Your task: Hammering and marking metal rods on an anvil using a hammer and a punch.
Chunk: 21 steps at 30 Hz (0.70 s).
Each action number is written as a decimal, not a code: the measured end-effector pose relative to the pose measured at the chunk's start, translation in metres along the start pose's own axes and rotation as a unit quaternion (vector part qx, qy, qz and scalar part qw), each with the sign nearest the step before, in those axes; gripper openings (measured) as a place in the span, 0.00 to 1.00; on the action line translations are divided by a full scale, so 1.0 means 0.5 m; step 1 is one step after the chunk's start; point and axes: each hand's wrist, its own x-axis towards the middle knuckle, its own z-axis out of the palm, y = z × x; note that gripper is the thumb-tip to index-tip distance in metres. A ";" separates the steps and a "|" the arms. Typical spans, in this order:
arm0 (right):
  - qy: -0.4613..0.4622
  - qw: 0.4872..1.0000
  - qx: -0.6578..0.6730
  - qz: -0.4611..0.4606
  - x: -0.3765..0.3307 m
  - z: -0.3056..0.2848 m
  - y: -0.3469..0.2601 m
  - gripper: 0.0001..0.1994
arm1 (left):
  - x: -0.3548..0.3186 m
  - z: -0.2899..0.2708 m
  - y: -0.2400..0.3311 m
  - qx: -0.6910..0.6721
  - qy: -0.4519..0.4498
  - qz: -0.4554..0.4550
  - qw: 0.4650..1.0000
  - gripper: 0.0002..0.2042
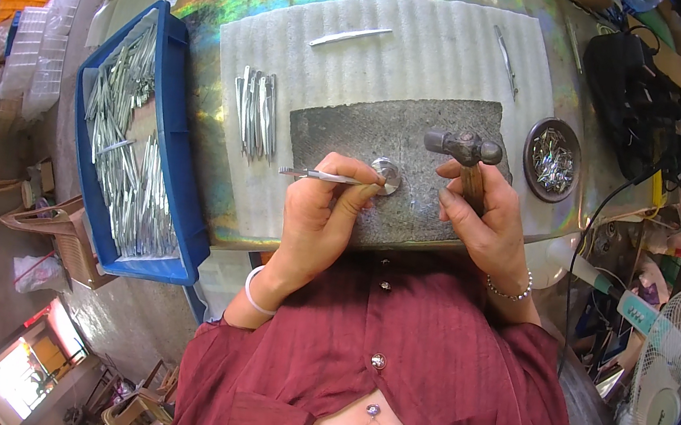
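Observation:
My left hand [320, 210] is closed on a slim silver metal piece, possibly tweezers [311, 174], pinched between thumb and fingers. Its right end, partly hidden by my fingertips, lies at a small round shiny metal block [387, 173]. The block sits on a dark grey rectangular mat [342, 131]. My right hand [487, 219] grips the wooden handle of a ball-peen hammer [468, 148]. The hammer's dark head hangs above the mat, right of the block and apart from it. Similar slim silver pieces [256, 115] lie in a bunch left of the mat.
A white foam sheet [430, 52] lies under the mat, with one silver piece [351, 37] and a thin metal tool [506, 62] on it. At left stands a blue tray [202, 250] of silver pieces. A round dish [530, 143] of small metal parts sits right, near a fan [668, 367].

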 end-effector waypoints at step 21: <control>0.000 0.998 -0.060 0.000 -0.002 0.006 -0.005 0.14 | 0.013 0.011 0.011 0.195 0.005 0.148 0.970 0.08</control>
